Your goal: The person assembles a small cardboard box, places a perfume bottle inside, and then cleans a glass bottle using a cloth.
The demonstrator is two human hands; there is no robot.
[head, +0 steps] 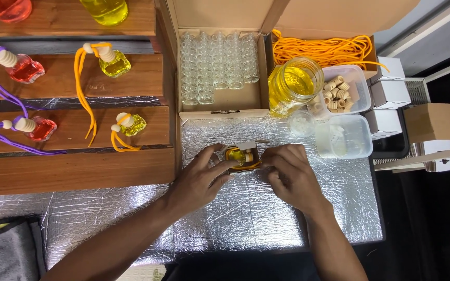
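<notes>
Right there between the 2 hands sits a small open box, resting on the silver foil-covered counter, with a little bottle of yellow liquid tucked inside and an orange cord spilling from its lower edge. The bottle lies on its side, long axis running roughly left to right, its pale cap pointing toward the right hand. The left hand comes in from the lower left, fingers spread and half curled, fingertips touching the box's left side and its lower left corner. The right hand comes in from the lower right, fingers bent and bunched against the box's right wall; I cannot tell whether they pinch the flap or only press on it. Both hands touch the box, so neither is clearly nearer, though the cap end and the cord are closer to the right one. Beyond the box, farther from the person, stand a carton of empty glass bottles, a jar of yellow liquid and a tub of wooden caps, all well apart from the hands.
</notes>
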